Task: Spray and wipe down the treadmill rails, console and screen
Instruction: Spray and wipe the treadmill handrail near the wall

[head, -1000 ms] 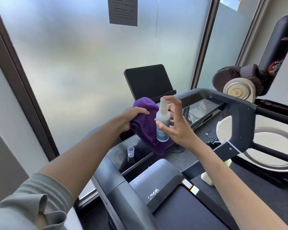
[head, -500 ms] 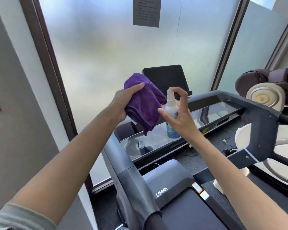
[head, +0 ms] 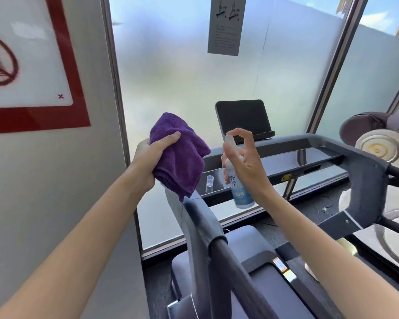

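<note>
Treadmill console (head: 283, 157) by frosted window (head: 182, 88) (left hand (head: 148, 157) gripping purple cloth (head: 182, 157), right hand (head: 247, 162) clasping spray bottle (head: 238, 192))

Camera panned left/up: red-bordered wall sign (head: 36, 65) now fills upper left. Left hand (head: 151, 155) lifted purple cloth (head: 179, 155) off console (head: 286, 157), now bunched left of spray bottle (head: 236, 180). Right hand (head: 247, 162) index now atop nozzle.

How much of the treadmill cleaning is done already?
Hardly any, by the look of it. The bottle's clear cap is off and stands on the console. Right now the left hand holds the purple cloth bunched up, and the right hand holds the spray bottle with a finger on its top, nozzle towards the cloth. Wiping the rails, console and screen looks yet to come.
</note>
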